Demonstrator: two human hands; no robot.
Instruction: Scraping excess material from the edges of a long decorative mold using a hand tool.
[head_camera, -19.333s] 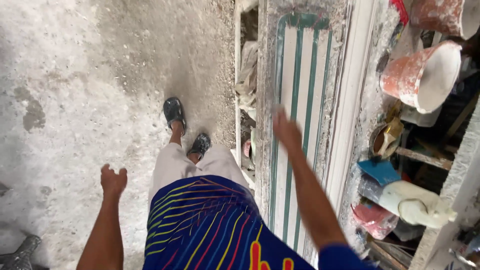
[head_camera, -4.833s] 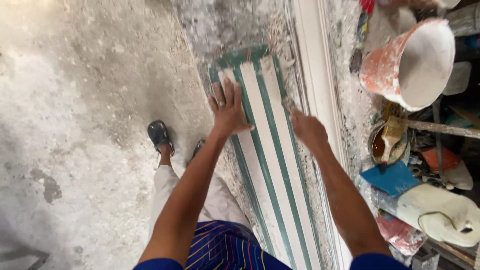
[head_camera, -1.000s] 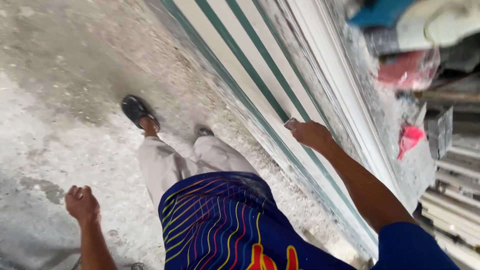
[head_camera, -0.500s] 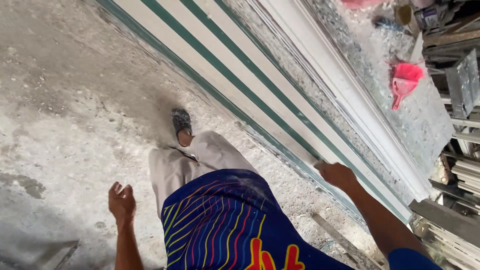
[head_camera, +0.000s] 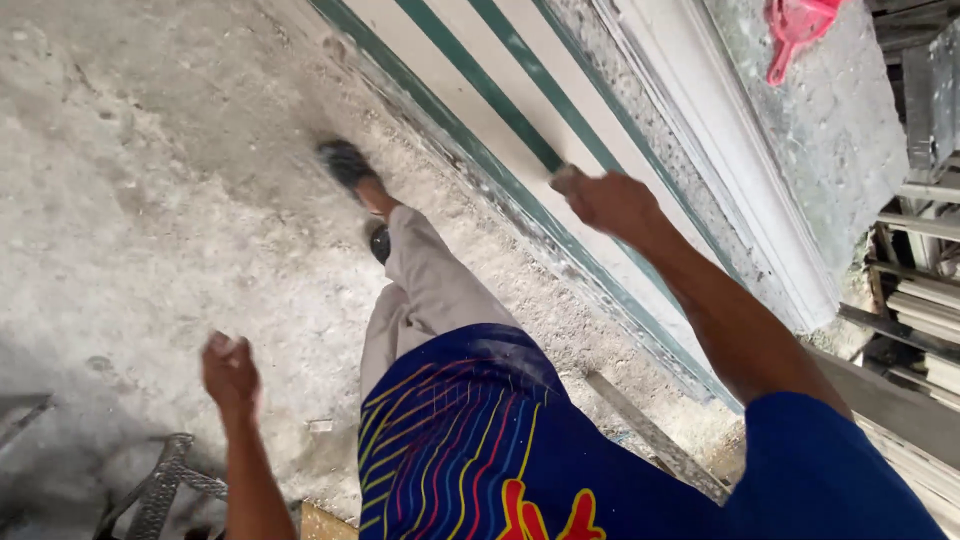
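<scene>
Left to right, head view.

Far left, bottom: dark metal scrollwork piece (head_camera: 160, 490) lying on the dusty grey concrete floor (head_camera: 140, 180). Not touched.

Left hand (head_camera: 230, 372): hangs free over the floor, fingers curled in loosely, holding nothing as far as I can tell; blurred, so a small item in the palm can't be ruled out.

Centre: person in beige trousers and dark sandals, mid-stride alongside the work.

Right hand (head_camera: 610, 200): on the long white moulded panel with green stripes (head_camera: 500, 75), which lies flat, running diagonally from top centre down to lower right. Fingers bent and pressed down on a green stripe near the panel's middle width. Something small may sit under the fingertips; can't tell.

Doing it well, my read: keep pressure even and the hand flat along the stripe, walk parallel to the panel's edge, feet off the crumbly rubble strip beside it. The panel looks brittle, so don't lean weight on it.

Right: long white profiled cornice length (head_camera: 720, 150) just beside the panel, parallel. Beyond it, a red plastic scoop (head_camera: 795, 25) on a grey slab. Far right, stacked pale strips on racks (head_camera: 920, 300).

Packages, labels, signs: none visible.
</scene>
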